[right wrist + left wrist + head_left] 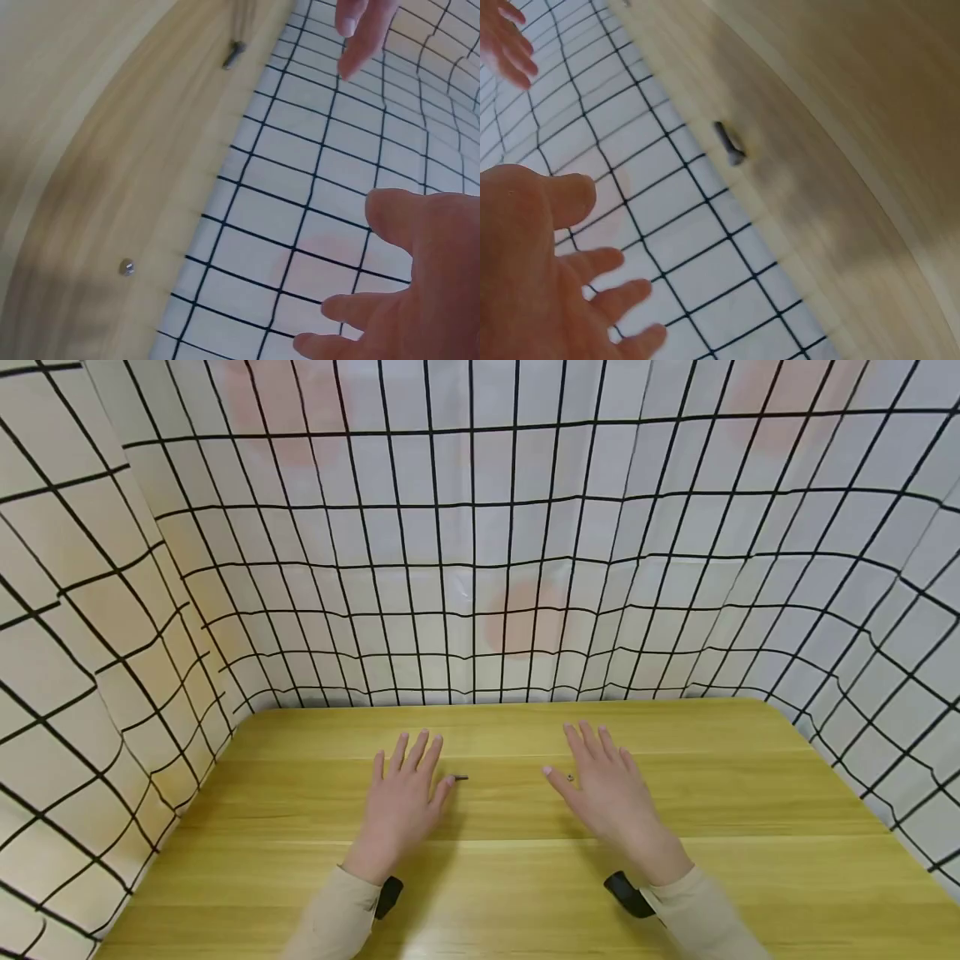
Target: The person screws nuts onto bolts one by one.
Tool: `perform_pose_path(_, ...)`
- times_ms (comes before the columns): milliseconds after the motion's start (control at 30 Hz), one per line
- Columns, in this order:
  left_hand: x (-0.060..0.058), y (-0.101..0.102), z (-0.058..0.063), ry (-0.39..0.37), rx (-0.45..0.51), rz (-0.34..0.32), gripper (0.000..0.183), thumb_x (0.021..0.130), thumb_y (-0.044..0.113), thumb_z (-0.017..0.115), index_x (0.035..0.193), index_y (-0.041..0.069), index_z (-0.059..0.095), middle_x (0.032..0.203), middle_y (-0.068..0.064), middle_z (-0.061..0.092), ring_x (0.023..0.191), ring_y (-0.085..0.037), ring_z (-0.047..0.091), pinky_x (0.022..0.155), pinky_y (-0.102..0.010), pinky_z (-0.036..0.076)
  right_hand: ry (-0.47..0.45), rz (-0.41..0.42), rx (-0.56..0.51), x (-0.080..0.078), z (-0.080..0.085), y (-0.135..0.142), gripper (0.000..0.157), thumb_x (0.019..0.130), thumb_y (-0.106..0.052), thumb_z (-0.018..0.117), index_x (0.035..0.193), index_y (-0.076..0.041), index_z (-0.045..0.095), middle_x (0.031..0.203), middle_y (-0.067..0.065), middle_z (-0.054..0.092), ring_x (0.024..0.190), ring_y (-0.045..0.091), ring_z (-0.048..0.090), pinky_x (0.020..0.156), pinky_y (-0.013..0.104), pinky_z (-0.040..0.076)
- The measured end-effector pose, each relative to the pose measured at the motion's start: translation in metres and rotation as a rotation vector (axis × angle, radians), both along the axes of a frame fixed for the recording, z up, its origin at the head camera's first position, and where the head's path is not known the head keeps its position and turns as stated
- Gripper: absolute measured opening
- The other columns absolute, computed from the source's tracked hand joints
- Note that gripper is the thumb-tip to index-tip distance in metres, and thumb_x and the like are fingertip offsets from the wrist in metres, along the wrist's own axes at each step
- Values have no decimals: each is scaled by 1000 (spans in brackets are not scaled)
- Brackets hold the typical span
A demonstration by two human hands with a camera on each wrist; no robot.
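A small dark bolt lies on the wooden table, just right of my left thumb in the head view. Its head and shank show in the left wrist view, where the bolt is beyond the fingers. My left hand hovers over the table with fingers spread and nothing held. A tiny metal nut lies between the thumb and index finger of my right hand as seen from above. That hand also has its fingers extended, apart from the nut in the right wrist view.
The yellow wood-grain table ends at a white wall covering with a black grid, which also rises on the left and right. Black wrist devices sit at both beige sleeves.
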State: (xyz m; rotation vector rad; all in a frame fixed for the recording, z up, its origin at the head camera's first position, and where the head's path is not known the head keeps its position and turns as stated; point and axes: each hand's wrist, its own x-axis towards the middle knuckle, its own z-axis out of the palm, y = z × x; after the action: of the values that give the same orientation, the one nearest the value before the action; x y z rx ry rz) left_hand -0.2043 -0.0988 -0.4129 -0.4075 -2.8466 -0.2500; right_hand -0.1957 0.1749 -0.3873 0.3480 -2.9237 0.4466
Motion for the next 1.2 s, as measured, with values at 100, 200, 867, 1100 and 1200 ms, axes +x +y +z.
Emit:
perform_pose_path(100,-6,-6,0,17,23,-66,57,96,42,47,146,17,33,149,-5,30,138,-30,19,106,-54,17,16,20,-18,-4,-2,6,78,94,-60,32,148,-7,20,151,19,21,136,41,15,104,59,13)
perform_pose_path(200,-13,-11,0,15,72,-139,56,94,37,54,142,13,39,144,-8,39,134,-30,30,103,-52,26,44,51,-53,-9,-4,14,74,95,-57,35,147,-5,24,149,19,26,135,40,22,104,57,16)
perform_pose_path(867,-51,-30,-13,-280,367,-276,29,84,9,70,110,0,63,105,-11,62,97,-28,57,84,-41,45,-94,251,-295,-54,-32,55,40,93,-20,59,131,-10,51,128,6,53,108,24,54,87,43,45)
perform_pose_path(1100,-59,-32,-17,-340,410,-271,23,82,7,71,104,2,66,100,-6,64,87,-20,57,78,-35,47,-180,333,-343,-69,-44,62,34,91,-13,62,124,-5,56,118,10,59,97,17,58,82,38,47)
perform_pose_path(1200,-62,-32,-20,-368,440,-277,22,82,7,71,103,2,66,96,-6,64,84,-18,57,75,-33,47,-233,353,-341,-74,-48,64,33,90,-12,62,122,-5,57,116,8,60,95,15,57,82,37,47)
